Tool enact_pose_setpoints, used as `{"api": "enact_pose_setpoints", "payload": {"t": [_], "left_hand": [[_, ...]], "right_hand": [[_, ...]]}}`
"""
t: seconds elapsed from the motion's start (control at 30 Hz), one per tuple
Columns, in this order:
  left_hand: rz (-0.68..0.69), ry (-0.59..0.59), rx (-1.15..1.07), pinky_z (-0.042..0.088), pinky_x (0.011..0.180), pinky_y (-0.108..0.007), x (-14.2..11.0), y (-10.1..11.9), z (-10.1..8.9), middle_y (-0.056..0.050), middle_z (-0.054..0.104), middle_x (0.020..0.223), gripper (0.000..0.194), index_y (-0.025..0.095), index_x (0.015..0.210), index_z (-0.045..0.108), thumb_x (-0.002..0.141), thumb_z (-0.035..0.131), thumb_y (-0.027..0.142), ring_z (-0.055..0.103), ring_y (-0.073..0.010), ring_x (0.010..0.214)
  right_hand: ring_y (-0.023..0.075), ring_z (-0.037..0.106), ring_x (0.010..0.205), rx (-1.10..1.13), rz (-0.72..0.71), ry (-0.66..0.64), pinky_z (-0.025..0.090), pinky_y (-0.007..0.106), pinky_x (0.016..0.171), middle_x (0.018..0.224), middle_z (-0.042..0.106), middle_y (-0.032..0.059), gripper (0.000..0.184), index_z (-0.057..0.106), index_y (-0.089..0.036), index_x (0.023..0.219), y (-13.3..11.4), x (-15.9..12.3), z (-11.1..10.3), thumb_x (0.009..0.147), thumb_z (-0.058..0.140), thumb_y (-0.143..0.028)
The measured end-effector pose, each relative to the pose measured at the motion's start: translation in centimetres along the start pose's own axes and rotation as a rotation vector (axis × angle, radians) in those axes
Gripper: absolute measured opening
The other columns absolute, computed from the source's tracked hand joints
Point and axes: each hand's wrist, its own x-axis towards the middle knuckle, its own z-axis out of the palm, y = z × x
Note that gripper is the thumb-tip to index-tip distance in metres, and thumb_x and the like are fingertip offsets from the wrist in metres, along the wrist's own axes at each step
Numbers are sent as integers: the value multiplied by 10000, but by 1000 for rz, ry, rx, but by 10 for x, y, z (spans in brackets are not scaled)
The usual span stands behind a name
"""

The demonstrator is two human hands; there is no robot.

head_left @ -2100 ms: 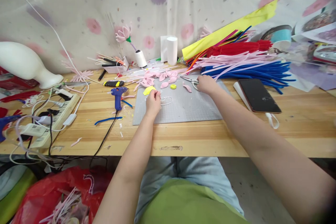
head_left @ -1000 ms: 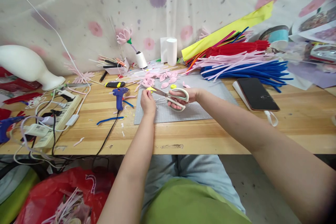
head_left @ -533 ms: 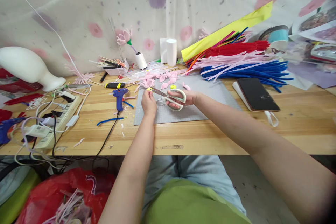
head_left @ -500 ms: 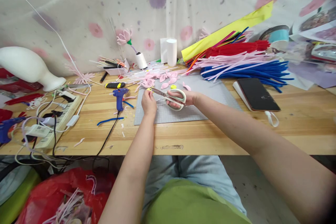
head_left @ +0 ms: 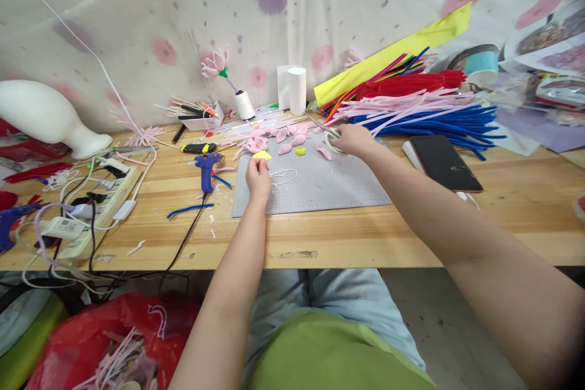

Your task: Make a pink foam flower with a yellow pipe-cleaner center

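My left hand (head_left: 259, 178) is closed in a pinch on a small yellow piece (head_left: 262, 156) that sticks up past the fingertips, over the left side of the grey cutting mat (head_left: 338, 186). A thin white cord (head_left: 287, 177) lies looped beside that hand. Farther right, my right hand (head_left: 355, 139) grips the pale handles of a pair of scissors (head_left: 333, 134), their blades pointing away to the upper left. Pink fuzzy petals (head_left: 286, 148), a small yellow-green coil (head_left: 300, 151) and a single pink petal (head_left: 324, 152) rest on the mat between my hands.
A blue glue gun (head_left: 207, 170) and a utility knife (head_left: 198, 148) lie left of the mat. Blue pipe cleaners (head_left: 439, 122) are piled at the back right, behind a phone (head_left: 443, 163). A pink flower (head_left: 214, 65) stands in a white spool, and a power strip (head_left: 103, 213) sits far left.
My right hand has carried the scissors away from my left hand, to the right and farther back. My left hand stays nearly in place, with more of the yellow piece showing.
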Motion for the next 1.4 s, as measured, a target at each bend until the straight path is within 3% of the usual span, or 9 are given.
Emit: {"api": "enact_pose_setpoints", "payload": {"t": [0.17, 0.27, 0.37, 0.47, 0.53, 0.6, 0.77, 1.2, 1.4], "left_hand": [[-102, -63, -215, 351, 601, -212, -1, -1, 10, 32, 483, 613, 187, 185, 670, 459, 853, 471, 226, 430, -84, 555], [-146, -107, -265, 342, 561, -209, -3, 2, 12, 38, 487, 607, 194, 185, 673, 462, 849, 490, 264, 404, -75, 516], [-143, -166, -252, 352, 559, -203, -6, 4, 12, 36, 492, 599, 215, 185, 663, 470, 834, 527, 302, 415, -74, 526], [-148, -241, -236, 363, 554, -201, -9, 6, 13, 35, 501, 584, 227, 186, 671, 486, 821, 554, 342, 420, -77, 529], [-150, -283, -239, 368, 550, -203, -12, 8, 14, 34, 505, 575, 234, 185, 676, 492, 818, 558, 358, 419, -78, 524], [-148, -321, -249, 370, 546, -206, -14, 10, 15, 32, 509, 572, 236, 183, 676, 495, 819, 558, 359, 416, -79, 521], [-173, -415, -330, 355, 553, -208, -17, 11, 16, 36, 501, 577, 194, 175, 675, 490, 828, 549, 277, 410, -73, 520], [-280, -475, -283, 369, 539, -189, -22, 21, 15, 31, 561, 597, 178, 159, 682, 529, 805, 583, 275, 455, -60, 514], [-431, -321, -464, 488, 676, -243, -20, 32, 11, 3, 648, 681, 118, 151, 709, 552, 813, 557, 205, 623, -102, 669]], "right_hand": [[366, 533, 931, -5, -28, 222, 360, 494, 787, 633, 522, 74, 356, 476, -214, 619, 53, 1, -2, 525, 803, -318], [360, 505, 970, -9, -65, 218, 330, 516, 836, 719, 540, 94, 289, 489, -203, 634, 44, -10, 0, 575, 760, -284], [333, 469, 1032, 106, -173, 191, 295, 497, 904, 815, 565, 118, 210, 527, -188, 638, 11, -22, 7, 637, 714, -283], [227, 529, 843, 297, -199, 8, 390, 407, 783, 775, 579, 77, 225, 584, -182, 696, -28, -37, 24, 688, 668, -391], [170, 528, 748, 628, -172, -271, 418, 349, 704, 782, 580, 43, 303, 610, -181, 822, -47, -48, 40, 656, 686, -423], [132, 518, 705, 848, -152, -425, 416, 302, 661, 785, 564, 12, 400, 610, -183, 921, -59, -58, 55, 611, 722, -409], [99, 501, 670, 984, -145, -554, 374, 256, 631, 762, 583, -3, 401, 632, -166, 957, -61, -69, 75, 631, 726, -380], [78, 418, 583, 1031, -48, -364, 332, 241, 595, 641, 550, -31, 313, 606, -157, 679, -58, -68, 75, 558, 743, -411], [88, 441, 603, 995, -141, -409, 349, 256, 615, 648, 556, -23, 269, 618, -164, 659, -60, -69, 56, 585, 736, -394]]}}
